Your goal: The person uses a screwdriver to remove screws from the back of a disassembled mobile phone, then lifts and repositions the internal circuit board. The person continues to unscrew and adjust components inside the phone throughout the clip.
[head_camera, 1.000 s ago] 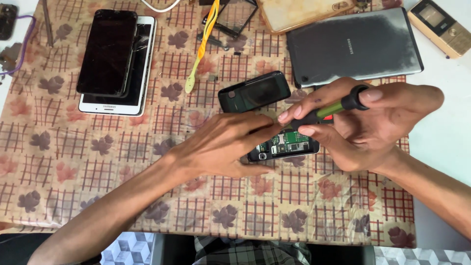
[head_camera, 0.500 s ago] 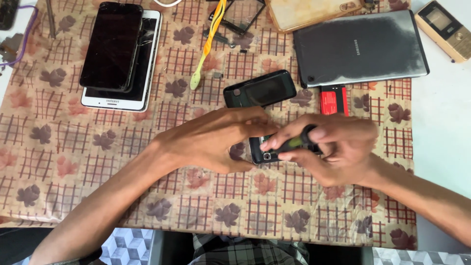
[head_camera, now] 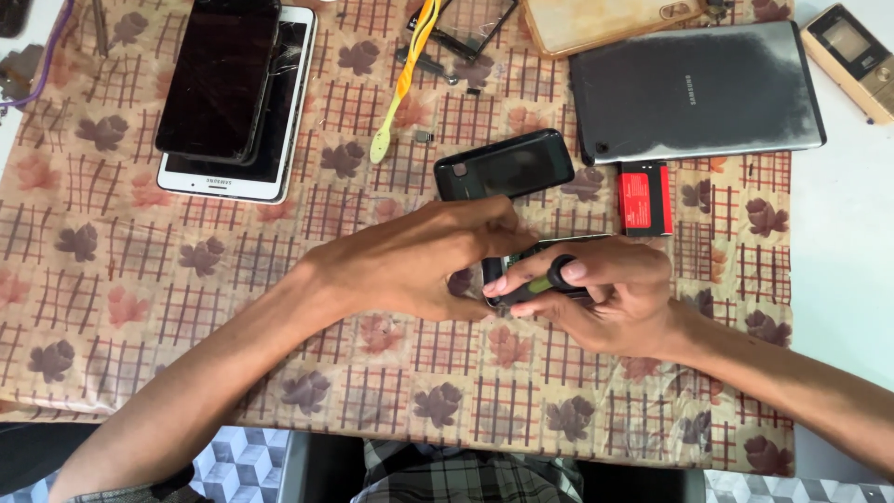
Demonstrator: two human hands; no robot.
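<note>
A small opened phone (head_camera: pixel 521 265) lies on the leaf-patterned cloth (head_camera: pixel 186 307), mostly hidden under both hands. My left hand (head_camera: pixel 419 261) rests on its left end and holds it down with the fingertips. My right hand (head_camera: pixel 605 293) grips a black and green screwdriver (head_camera: pixel 545 281), tip pointing left over the phone. Just above the hands lies a black back cover (head_camera: pixel 505 165). A red battery (head_camera: pixel 645 197) sits to the right of it.
A grey tablet (head_camera: pixel 694 91) lies at the top right, a tan phone (head_camera: pixel 852 58) beyond it. Two stacked devices, black phone (head_camera: pixel 219 79) on a white tablet (head_camera: pixel 279 140), lie top left. A yellow-green toothbrush (head_camera: pixel 400 84), a screen frame (head_camera: pixel 461 28) and a tan case (head_camera: pixel 605 23) lie along the back.
My right hand has lowered the screwdriver from a raised, rightward-pointing hold down onto the phone. Both hands have closed in over the phone. The red battery has come into view.
</note>
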